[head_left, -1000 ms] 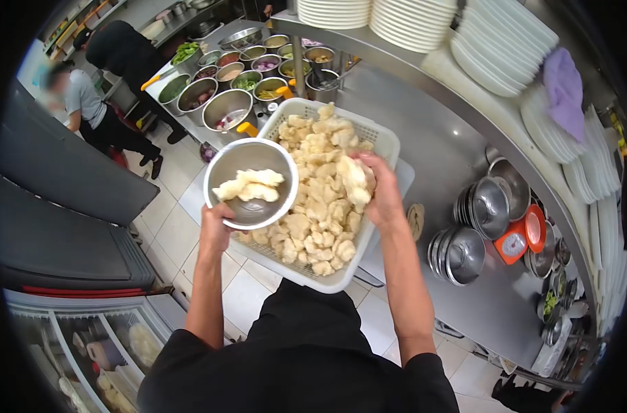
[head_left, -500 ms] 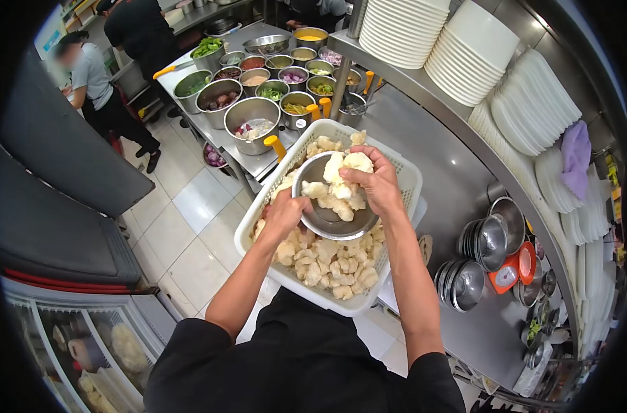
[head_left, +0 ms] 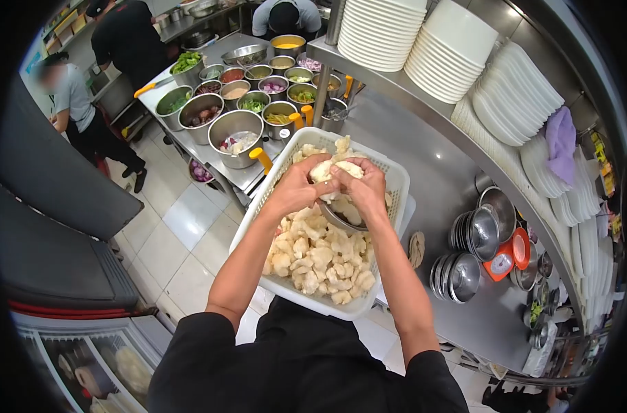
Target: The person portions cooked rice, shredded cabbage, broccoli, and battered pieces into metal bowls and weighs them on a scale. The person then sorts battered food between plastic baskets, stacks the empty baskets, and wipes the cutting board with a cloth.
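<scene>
Both of my hands are closed on one pale, cream-coloured battered-looking food piece [head_left: 325, 171], pinched between thumbs and fingers. My left hand [head_left: 296, 186] grips its left side and my right hand [head_left: 367, 187] its right side. Beneath them a round metal bowl [head_left: 335, 219], largely hidden by my hands, holds some of the same pieces. The bowl rests in a white perforated plastic basket [head_left: 398, 180]. Many similar lumpy pieces [head_left: 320, 265] fill the basket, heaped toward me.
Metal pots of chopped ingredients [head_left: 236, 134] stand on the counter ahead. To the right is a steel counter [head_left: 423, 162] with stacked metal bowls [head_left: 458, 275] and an orange scale [head_left: 500, 263]. Stacked white plates [head_left: 382, 31] line the shelf above. Several people [head_left: 86, 103] work beyond.
My left hand has let go of the bowl's rim and joined my right hand on the food piece. The bowl now sits lower, mostly covered by my hands.
</scene>
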Demonstrator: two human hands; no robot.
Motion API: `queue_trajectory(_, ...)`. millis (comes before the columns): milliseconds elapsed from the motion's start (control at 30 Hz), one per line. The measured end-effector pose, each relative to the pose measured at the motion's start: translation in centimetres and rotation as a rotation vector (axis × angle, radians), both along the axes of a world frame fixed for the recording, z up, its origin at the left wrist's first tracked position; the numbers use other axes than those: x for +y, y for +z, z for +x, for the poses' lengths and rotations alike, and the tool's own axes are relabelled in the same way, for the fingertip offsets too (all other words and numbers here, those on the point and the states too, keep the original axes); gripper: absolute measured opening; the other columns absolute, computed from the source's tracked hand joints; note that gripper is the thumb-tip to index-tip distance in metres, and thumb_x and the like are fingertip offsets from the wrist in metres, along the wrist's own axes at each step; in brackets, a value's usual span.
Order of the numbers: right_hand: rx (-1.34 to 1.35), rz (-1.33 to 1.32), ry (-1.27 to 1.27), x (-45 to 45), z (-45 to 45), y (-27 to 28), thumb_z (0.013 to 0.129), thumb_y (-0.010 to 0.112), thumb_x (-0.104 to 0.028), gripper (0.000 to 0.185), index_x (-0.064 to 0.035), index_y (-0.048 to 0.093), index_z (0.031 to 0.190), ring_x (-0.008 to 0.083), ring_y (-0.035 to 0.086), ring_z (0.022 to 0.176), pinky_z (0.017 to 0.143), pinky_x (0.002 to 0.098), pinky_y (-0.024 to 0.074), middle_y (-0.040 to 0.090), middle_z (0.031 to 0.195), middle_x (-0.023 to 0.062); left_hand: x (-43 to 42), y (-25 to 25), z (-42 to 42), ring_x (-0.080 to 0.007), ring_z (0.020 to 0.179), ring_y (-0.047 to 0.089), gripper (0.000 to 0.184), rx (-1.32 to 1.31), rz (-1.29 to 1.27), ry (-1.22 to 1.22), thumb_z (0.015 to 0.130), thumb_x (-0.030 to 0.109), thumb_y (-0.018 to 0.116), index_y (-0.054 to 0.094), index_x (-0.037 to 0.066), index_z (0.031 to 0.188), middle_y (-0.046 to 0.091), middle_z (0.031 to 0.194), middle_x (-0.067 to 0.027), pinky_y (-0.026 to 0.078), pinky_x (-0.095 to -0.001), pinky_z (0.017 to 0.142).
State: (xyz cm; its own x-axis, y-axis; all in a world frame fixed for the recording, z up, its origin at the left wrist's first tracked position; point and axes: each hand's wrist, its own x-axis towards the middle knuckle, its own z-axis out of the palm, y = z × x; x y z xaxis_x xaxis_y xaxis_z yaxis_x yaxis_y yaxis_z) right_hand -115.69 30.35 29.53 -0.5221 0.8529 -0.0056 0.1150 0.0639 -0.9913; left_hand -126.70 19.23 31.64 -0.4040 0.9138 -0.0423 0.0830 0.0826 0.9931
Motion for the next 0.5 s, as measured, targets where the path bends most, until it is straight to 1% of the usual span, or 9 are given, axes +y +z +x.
queue_trajectory(67,0.001,-0.078,0.052,0.1,0.5,0.8,0.072,0.073,-0.011,0.031,-0.0005,0.057,0.097,0.0147,0.061,0.072,0.062,0.0278,0.0541,0.063,0.087,0.0071,0.1,-0.5,-0.8,-0.0057,0.054,0.052,0.062,0.114,0.068,-0.072,0.074,0.023,0.073,0.046,0.001,0.125,0.06,0.079,-0.0034,0.041,-0.0197,0.042)
queue_trajectory(100,0.023,-0.201,0.116,0.1,0.9,1.9,0.072,0.073,-0.011,0.033,-0.0006,0.057,0.099,0.0155,0.061,0.075,0.063,0.0292,0.0548,0.062,0.089,0.0076,-0.3,0.5,-1.2,-0.0073,0.065,0.057,0.062,0.03,-0.03,-0.126,0.073,0.017,0.074,0.046,0.001,0.125,0.062,0.087,-0.0045,0.047,-0.0207,0.053)
queue_trajectory(133,0.047,-0.322,0.18,0.2,1.1,2.6,0.072,0.073,-0.011,0.034,-0.0008,0.056,0.1,0.0163,0.061,0.078,0.064,0.0306,0.0555,0.062,0.091,0.008,-0.3,0.0,-1.4,-0.0073,0.065,0.057,0.062,0.032,-0.032,-0.133,0.073,0.017,0.074,0.046,0.001,0.125,0.062,0.087,-0.0045,0.047,-0.0207,0.053)
queue_trajectory(200,0.059,-0.362,0.178,0.7,1.5,2.8,0.072,0.072,-0.012,0.037,-0.0006,0.054,0.103,0.017,0.061,0.084,0.064,0.0315,0.0557,0.061,0.093,0.0084,0.0,-1.0,-1.7,-0.011,0.081,0.058,0.056,-0.168,0.202,-0.182,0.075,0.006,0.069,0.046,0.0,0.125,0.061,0.103,-0.0091,0.048,-0.0237,0.07)
queue_trajectory(233,0.107,-0.419,0.17,0.9,1.7,2.9,0.073,0.072,-0.012,0.036,-0.001,0.054,0.103,0.017,0.061,0.084,0.064,0.0318,0.0558,0.061,0.091,0.008,-0.1,-0.8,-1.7,-0.0107,0.09,0.057,0.053,-0.187,0.166,-0.187,0.076,0.003,0.068,0.047,0.001,0.125,0.06,0.104,-0.0078,0.046,-0.0233,0.079)
queue_trajectory(267,0.154,-0.476,0.162,1.2,1.9,3.0,0.073,0.071,-0.012,0.035,-0.0015,0.054,0.102,0.017,0.061,0.084,0.064,0.0322,0.0559,0.061,0.09,0.0076,-0.1,-0.9,-1.7,-0.0107,0.09,0.057,0.053,-0.184,0.165,-0.193,0.076,0.003,0.068,0.047,0.001,0.125,0.06,0.104,-0.0078,0.046,-0.0233,0.079)
queue_trajectory(400,0.228,-0.451,0.059,3.0,3.1,2.6,0.075,0.07,-0.014,0.033,-0.0023,0.054,0.101,0.0165,0.061,0.082,0.063,0.0316,0.0559,0.061,0.088,0.0067,-0.3,-1.4,-1.7,-0.0114,0.094,0.056,0.053,-0.079,0.161,-0.132,0.074,0.003,0.07,0.05,0.002,0.123,0.06,0.106,-0.0062,0.047,-0.0248,0.082)
queue_trajectory(467,0.173,-0.359,-0.041,4.1,3.9,2.8,0.076,0.069,-0.016,0.031,-0.0035,0.055,0.1,0.0153,0.061,0.078,0.059,0.029,0.0554,0.061,0.086,0.0058,-0.4,-1.6,-1.6,-0.0115,0.094,0.056,0.051,-0.028,0.178,-0.1,0.074,0.003,0.07,0.05,0.002,0.122,0.06,0.106,-0.006,0.046,-0.0251,0.083)
queue_trajectory(500,0.139,-0.329,-0.065,4.1,4.2,2.5,0.077,0.069,-0.017,0.029,-0.0041,0.056,0.099,0.0134,0.06,0.073,0.054,0.0251,0.0531,0.061,0.085,0.005,-0.5,-1.6,-1.8,-0.0117,0.094,0.056,0.05,-0.029,0.168,-0.077,0.075,0.004,0.069,0.051,0.001,0.121,0.06,0.106,-0.0059,0.046,-0.0255,0.083)
